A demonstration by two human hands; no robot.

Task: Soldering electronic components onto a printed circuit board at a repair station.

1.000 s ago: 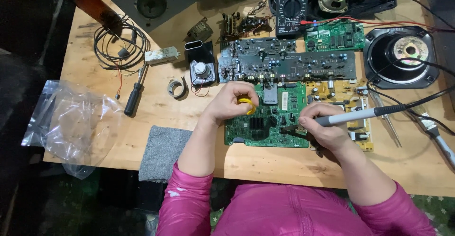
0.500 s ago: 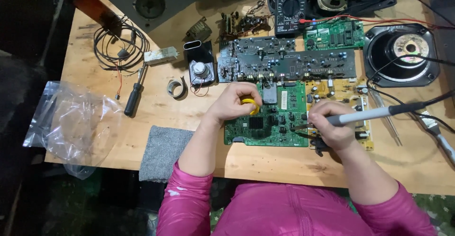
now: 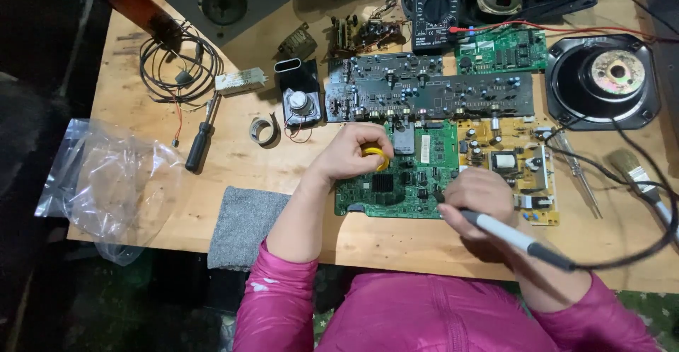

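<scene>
On the wooden worktop (image 3: pixel 233 161), seen from above, a person in a bright pink jacket works over a green circuit board (image 3: pixel 407 182) that lies flat near the front edge. The right hand (image 3: pixel 477 196) is clenched around a grey soldering iron (image 3: pixel 509 235), and this is what has changed: a second ago the iron's handle pointed out to the right across the worktop, whereas now it slants back toward the person's body, so the tool stands steeper, with its tip hidden under the fingers at the board's right-hand side. A black cord (image 3: pixel 636 253) trails from the handle in a loop off to the right. The left hand (image 3: pixel 350 155) has hardly moved; its grip is closed on a small yellow roll (image 3: pixel 375 157) (probably solder or tape, too small to tell) and rests on the board's upper left corner, holding it steady. The steeper iron suggests the tip is being pressed onto a joint rather than brought toward it. Just right of the green board, touching it, sits a tan circuit board (image 3: pixel 516 164). Behind both lie long dark circuit boards (image 3: pixel 431 94), a black meter (image 3: pixel 435 2) and a round black speaker (image 3: pixel 601 76). To the left are a screwdriver (image 3: pixel 201 140), a coil of wire (image 3: pixel 177 62), a grey cloth (image 3: pixel 244 224) and a clear plastic bag (image 3: pixel 113 182).
</scene>
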